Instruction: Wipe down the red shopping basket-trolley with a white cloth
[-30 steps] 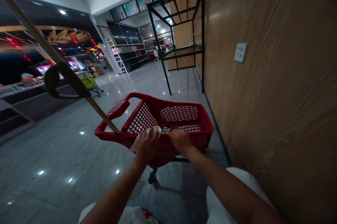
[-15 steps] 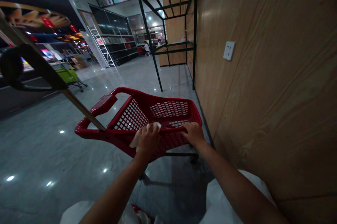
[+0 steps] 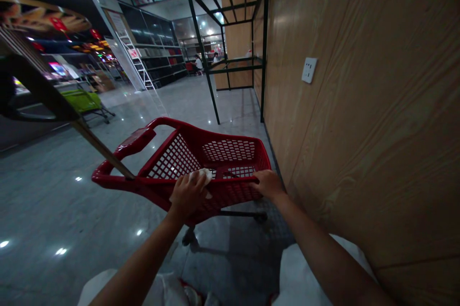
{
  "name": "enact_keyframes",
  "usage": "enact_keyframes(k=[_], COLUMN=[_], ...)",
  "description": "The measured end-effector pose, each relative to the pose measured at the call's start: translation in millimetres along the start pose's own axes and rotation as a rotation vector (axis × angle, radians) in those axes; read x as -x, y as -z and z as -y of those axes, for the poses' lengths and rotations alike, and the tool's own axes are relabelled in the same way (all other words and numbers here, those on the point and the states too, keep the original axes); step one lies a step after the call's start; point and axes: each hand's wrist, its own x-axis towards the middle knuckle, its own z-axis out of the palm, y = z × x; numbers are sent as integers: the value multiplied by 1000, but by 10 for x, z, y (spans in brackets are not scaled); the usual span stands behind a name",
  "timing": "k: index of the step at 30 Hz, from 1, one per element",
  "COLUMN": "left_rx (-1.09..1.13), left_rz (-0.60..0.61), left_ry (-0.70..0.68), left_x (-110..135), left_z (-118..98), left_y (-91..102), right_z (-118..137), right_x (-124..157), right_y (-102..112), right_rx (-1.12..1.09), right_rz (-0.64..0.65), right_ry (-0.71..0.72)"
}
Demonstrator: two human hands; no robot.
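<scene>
A red plastic shopping cart [image 3: 230, 148] stands sideways before me, its handle end to the left. My left hand [image 3: 189, 193] is closed around a crumpled white cloth [image 3: 205, 175] and presses it against the near top rim of the basket. Part of the cloth is covered by the fingers. Farther right, my right hand [image 3: 268, 182] grips that same rim near the cart's front end, fingers curled over the edge. A pole [image 3: 102, 150] with a dark handle slants up to the left from the cart's rear corner.
A wooden wall [image 3: 345, 119] with a socket [image 3: 309, 70] runs close along the right. Beyond the cart stands a dark metal frame [image 3: 212, 90]. A green cart [image 3: 84, 100], a ladder [image 3: 138, 66] and shelves [image 3: 161, 54] are farther back, with seated people in the distance.
My left hand has slid left along the rim with the cloth. My right hand keeps hold of the rim near the front. The view has shifted slightly.
</scene>
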Motion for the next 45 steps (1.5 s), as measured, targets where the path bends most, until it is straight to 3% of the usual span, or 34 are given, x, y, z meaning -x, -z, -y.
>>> enact_keyframes(k=[2,8,11,22,34,40,45], left_rx=[-6,93,136,191,351,375,442], left_rz=[26,91,70,90,21,-1,-74], left_ry=[62,61,74,65,18,38,33], left_x=[-18,-198,-235,-165,306,583,766], left_z=[-80,-758,-896,-905,-922,-895,-766], left_y=[1,-115,-155,-149,16,227,150], right_z=[107,373,384,421,861,1163,1287], right_x=[14,56,44,181,726,977,1080], right_y=[-26,-127,-162,-196,-94,-94,-275], right_rx=[21,16,18,48,131,9,-183], right_rz=[0,-15,-27,-66,-39,-79,-155], right_ry=[-15,-5,0,-78,-234,-302,-262])
